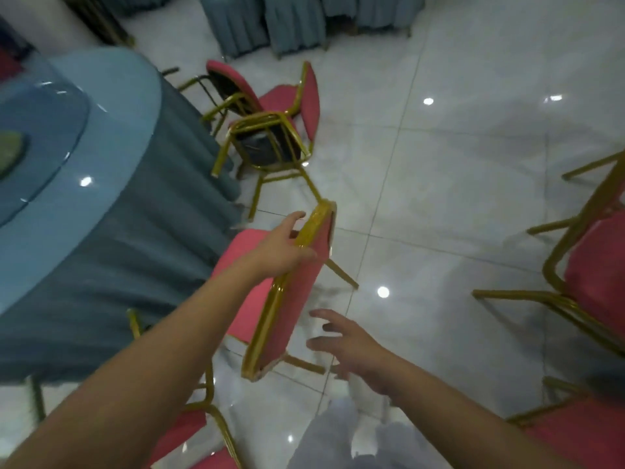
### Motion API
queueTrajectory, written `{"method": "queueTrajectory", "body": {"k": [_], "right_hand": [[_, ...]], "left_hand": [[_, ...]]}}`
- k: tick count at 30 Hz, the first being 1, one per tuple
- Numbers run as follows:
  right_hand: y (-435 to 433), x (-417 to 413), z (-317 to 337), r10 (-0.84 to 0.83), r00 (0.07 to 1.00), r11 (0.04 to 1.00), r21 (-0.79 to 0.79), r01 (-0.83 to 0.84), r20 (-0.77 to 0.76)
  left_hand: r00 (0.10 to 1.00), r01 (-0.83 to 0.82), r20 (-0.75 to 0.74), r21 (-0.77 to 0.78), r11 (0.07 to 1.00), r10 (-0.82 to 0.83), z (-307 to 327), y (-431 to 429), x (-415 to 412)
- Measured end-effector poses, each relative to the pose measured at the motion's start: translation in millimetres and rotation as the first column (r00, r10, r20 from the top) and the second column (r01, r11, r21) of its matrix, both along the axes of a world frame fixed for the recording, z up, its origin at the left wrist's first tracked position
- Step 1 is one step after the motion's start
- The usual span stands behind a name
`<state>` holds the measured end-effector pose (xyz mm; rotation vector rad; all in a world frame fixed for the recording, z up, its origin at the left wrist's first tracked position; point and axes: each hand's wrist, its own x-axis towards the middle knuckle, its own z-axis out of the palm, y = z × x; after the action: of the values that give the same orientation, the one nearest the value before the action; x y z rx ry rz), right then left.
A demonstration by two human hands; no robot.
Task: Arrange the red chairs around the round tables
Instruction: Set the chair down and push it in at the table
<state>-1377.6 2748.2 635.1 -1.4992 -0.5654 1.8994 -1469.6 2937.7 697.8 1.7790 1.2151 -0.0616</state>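
Note:
A red chair point(297, 292) with a gold frame stands in the middle, its seat facing the round table point(111, 137) covered in blue cloth at the left. My left hand point(284, 245) grips the top rail of its backrest, thumb on the outer side. My right hand point(351, 346) hovers just right of the backrest with fingers spread, touching nothing. Two more red chairs point(270, 110) are stacked upside down on one another beyond, beside the table.
More red chairs point(595, 279) stand at the right edge, and another red chair point(189, 431) sits at the bottom left. Chairs in blue covers point(291, 25) line the far side. A glass turntable point(37, 137) lies on the table. White glossy tiled floor point(456, 184) spreads right of centre.

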Motion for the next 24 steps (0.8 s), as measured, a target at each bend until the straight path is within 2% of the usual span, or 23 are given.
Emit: {"method": "queueTrajectory", "body": {"k": [2,6,10,14,20,24], "right_hand": [[16,-13,5,-0.018,0.998,1.000,-0.016,0.019,0.060],[44,-22,9,-0.112,0.984,0.993,-0.032,0.117,0.136],[66,-4,18,-0.234,0.933,0.969,-0.008,0.245,0.275],[79,32,29,-0.357,0.889,0.933,0.059,0.356,0.286],[87,94,34,-0.474,0.822,0.878,0.102,0.468,0.316],[110,146,25,-0.500,0.801,0.862,0.104,0.496,0.330]], "left_hand": [[0.996,-0.058,0.063,-0.086,0.995,0.064,0,-5,-36],[0.983,-0.046,0.172,-0.076,0.996,0.058,-5,-16,-69],[0.977,-0.020,0.209,-0.130,0.991,0.047,-8,-16,-84],[0.926,-0.103,0.320,-0.292,0.951,0.199,-20,5,-92],[0.913,-0.178,0.315,-0.258,0.950,0.257,-33,47,-44],[0.937,-0.130,0.283,-0.261,0.956,0.204,-39,80,13]]}}
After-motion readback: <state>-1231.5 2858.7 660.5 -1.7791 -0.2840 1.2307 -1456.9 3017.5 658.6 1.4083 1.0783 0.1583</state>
